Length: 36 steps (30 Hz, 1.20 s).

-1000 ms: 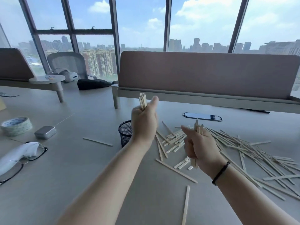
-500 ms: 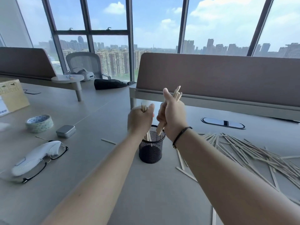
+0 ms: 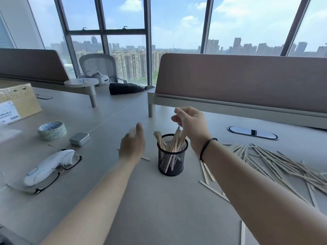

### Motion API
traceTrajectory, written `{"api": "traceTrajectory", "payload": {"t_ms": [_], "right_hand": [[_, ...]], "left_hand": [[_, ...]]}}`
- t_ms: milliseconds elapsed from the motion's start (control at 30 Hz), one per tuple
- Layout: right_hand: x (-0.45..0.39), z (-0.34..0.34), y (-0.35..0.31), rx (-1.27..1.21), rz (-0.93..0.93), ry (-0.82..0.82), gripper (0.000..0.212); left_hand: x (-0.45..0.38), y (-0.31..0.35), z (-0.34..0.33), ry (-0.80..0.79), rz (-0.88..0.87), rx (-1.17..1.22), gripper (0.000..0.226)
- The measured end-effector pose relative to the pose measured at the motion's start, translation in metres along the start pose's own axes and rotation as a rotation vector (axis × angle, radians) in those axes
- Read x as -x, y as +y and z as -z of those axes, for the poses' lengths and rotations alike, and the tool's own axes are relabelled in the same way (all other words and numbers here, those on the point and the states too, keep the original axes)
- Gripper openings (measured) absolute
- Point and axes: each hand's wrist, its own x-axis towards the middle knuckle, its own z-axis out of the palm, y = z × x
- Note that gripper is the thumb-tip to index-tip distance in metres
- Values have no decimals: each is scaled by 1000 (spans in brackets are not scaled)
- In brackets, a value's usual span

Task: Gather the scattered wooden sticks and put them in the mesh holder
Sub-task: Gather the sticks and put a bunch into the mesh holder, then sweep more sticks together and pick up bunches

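A: Where do things stand around the mesh holder (image 3: 172,156)?

B: It sits upright on the tabletop (image 3: 150,209) with a bunch of wooden sticks (image 3: 174,144) leaning inside it, tops poking above the rim. The right hand (image 3: 192,125) hangs just above those tops, fingers loosely curled and holding nothing. The left hand (image 3: 132,145) is just left of the holder, blurred, fingers relaxed, empty as far as I can tell.

A: And the rest of the sticks?

B: A big scattered pile (image 3: 276,163) lies to the right of the holder, a few strays nearer its base, and one lone stick (image 3: 145,157) shows just left of it, partly under the left hand.

A: What could go wrong?

B: I'd guess the holder is light and top-heavy with sticks leaning out. A wrist sweeping past could catch the tips and tip it over, spilling everything. Also, the tangled pile may shed sticks off a hasty handful.
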Motion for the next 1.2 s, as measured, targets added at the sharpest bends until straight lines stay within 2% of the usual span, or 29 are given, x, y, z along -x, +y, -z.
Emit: {"api": "traceTrajectory", "payload": {"t_ms": [67, 133, 233, 367, 633, 700, 800, 867, 967, 1067, 1200], "right_hand": [[6, 12, 1, 51, 45, 17, 8], [14, 27, 6, 76, 88, 33, 15], [27, 51, 21, 114, 122, 40, 23], [54, 87, 43, 227, 77, 27, 27], [120, 146, 72, 553, 36, -58, 37], [139, 163, 72, 690, 81, -141, 44], [164, 186, 72, 895, 147, -374, 71], [172, 198, 74, 1049, 177, -442, 83], [176, 210, 73, 1159, 176, -392, 67], [173, 223, 73, 1185, 97, -321, 56], [169, 239, 75, 1200, 71, -245, 51]], "left_hand": [[6, -29, 0, -121, 36, -422, 44], [13, -48, -3, -213, 14, -655, 48], [24, -51, -4, -242, -20, -732, 51], [59, -40, -10, -263, -47, -830, 54], [144, -12, -17, -296, -89, -871, 59], [173, -1, -22, -312, -129, -854, 62], [215, 19, -35, -362, -207, -832, 69], [238, 35, -48, -427, -272, -763, 74], [260, 56, -64, -556, -407, -687, 85], [271, 66, -72, -706, -533, -708, 96], [258, 68, -83, -752, -572, -633, 93]]}}
